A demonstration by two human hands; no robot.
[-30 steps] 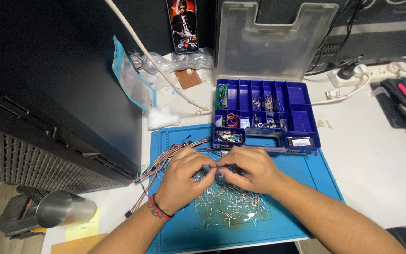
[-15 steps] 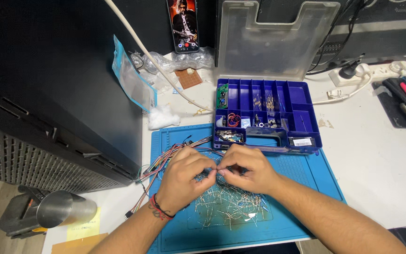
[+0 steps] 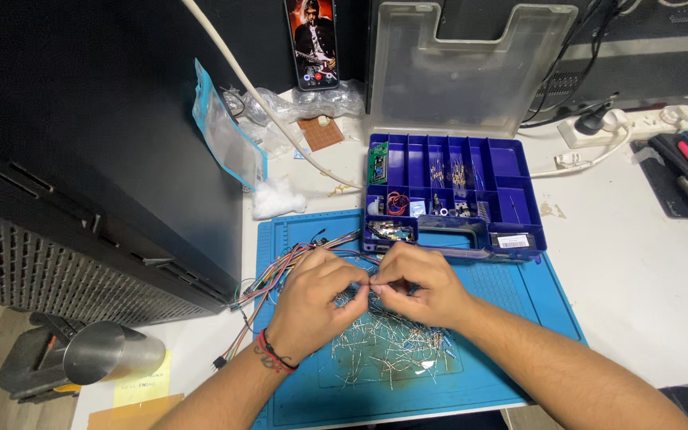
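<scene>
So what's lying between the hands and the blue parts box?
In the head view, only a narrow strip of blue mat and the ends of coloured jumper wires separate the hands from the box.

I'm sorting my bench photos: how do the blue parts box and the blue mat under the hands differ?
The parts box is deep blue-violet, split into compartments, with its clear lid standing open; the mat is lighter blue, flat and lidless. The box keeps small parts separated, while the mat carries a loose heap of wire-legged parts below the left hand and right hand. Both lie on the white table.
</scene>
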